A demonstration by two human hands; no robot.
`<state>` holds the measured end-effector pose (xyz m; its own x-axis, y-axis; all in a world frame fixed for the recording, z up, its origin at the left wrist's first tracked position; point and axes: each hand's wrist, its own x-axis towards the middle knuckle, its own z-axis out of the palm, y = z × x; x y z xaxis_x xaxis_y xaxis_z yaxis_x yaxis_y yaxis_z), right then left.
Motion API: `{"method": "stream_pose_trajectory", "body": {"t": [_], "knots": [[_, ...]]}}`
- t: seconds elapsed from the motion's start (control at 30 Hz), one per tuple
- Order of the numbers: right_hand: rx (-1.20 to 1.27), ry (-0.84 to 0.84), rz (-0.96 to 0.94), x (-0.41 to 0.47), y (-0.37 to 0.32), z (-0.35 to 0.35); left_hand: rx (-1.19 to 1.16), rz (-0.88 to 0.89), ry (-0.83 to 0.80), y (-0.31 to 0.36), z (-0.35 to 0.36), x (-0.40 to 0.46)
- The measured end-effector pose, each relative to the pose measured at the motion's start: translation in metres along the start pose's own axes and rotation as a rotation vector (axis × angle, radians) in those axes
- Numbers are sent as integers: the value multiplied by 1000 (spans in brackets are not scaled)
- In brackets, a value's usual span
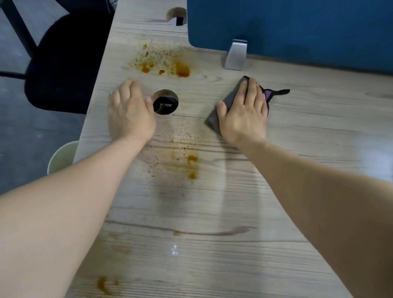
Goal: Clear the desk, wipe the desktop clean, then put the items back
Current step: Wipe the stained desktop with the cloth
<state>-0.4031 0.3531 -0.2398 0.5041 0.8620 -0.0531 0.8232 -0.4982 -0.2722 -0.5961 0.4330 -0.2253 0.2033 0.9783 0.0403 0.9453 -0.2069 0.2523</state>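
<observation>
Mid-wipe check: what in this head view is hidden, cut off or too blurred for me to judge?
- Cloth: mostly covered by the right hand; its size and how dirty it is stay unseen.
- Left hand: its fingertips are motion-blurred.
- Cable hole: too dark to identify what is inside.
- Cup: partly hidden behind the desk edge and left forearm; contents unseen.
- Chair: cut off by the top edge.
</observation>
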Motion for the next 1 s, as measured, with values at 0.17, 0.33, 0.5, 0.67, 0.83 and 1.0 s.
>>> {"method": "stream_pose_trajectory", "body": {"t": [0.17, 0.33, 0.5, 0.67, 0.83, 1.0], "knots": [[-33, 28, 22, 35, 9, -4, 7, -3, -26, -22, 10, 13], [-67, 52, 0, 62, 16, -7, -17, 21, 15, -29, 18, 11], [-71, 37, -67, 42, 10, -4, -4, 19, 20, -28, 17, 12], [-111, 1, -119, 33, 11, -7, -16, 3, 15, -27, 17, 11], [-121, 41, -75, 57, 17, -8, -8, -1, 18, -28, 17, 12], [-79, 47, -39, 54, 14, -10, -3, -6, 20, -26, 16, 12]]}}
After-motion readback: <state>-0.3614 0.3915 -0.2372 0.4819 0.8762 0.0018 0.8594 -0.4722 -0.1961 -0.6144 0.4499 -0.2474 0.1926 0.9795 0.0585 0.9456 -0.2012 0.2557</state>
